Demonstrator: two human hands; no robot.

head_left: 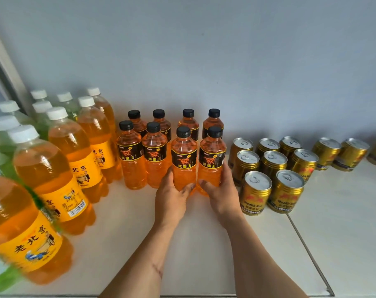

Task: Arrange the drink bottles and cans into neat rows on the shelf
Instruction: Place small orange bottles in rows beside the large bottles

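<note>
Several small orange bottles with black caps stand in two rows at the middle of the white shelf (pixel 122 233). My left hand (pixel 172 196) grips the base of one front-row bottle (pixel 184 155). My right hand (pixel 221 190) grips the base of the bottle beside it (pixel 211 155). Both bottles stand upright, side by side, a little forward of the two front bottles (pixel 131 155) to their left. Gold cans (pixel 256 192) stand in rows to the right.
Large orange soda bottles (pixel 49 175) with white caps form a diagonal row at left, green bottles (pixel 2 136) behind them. Two more gold cans (pixel 337 153) stand apart at far right. A seam (pixel 307 252) splits the shelf at right. A grey wall backs it.
</note>
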